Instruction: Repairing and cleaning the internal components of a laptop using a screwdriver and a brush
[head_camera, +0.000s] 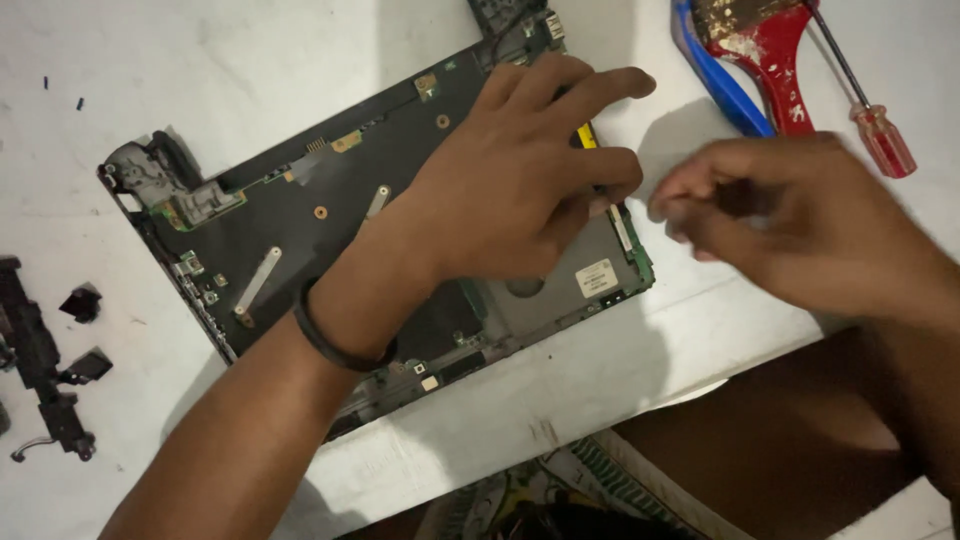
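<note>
A dismantled laptop base (300, 215) with a bare circuit board lies tilted on the white table (250, 60). My left hand (520, 180) rests flat on its right part, fingers spread toward the yellow-tipped edge; a dark band circles that wrist. My right hand (780, 215) hovers just right of the board's edge, blurred, with fingers curled together as if pinching something tiny that I cannot make out.
A red-handled paintbrush (765, 45), a blue tool (725, 85) and a red-handled screwdriver (880, 135) lie at the upper right. Black plastic parts (45, 350) sit at the left edge. The table's front edge runs below the board, patterned cloth beneath it.
</note>
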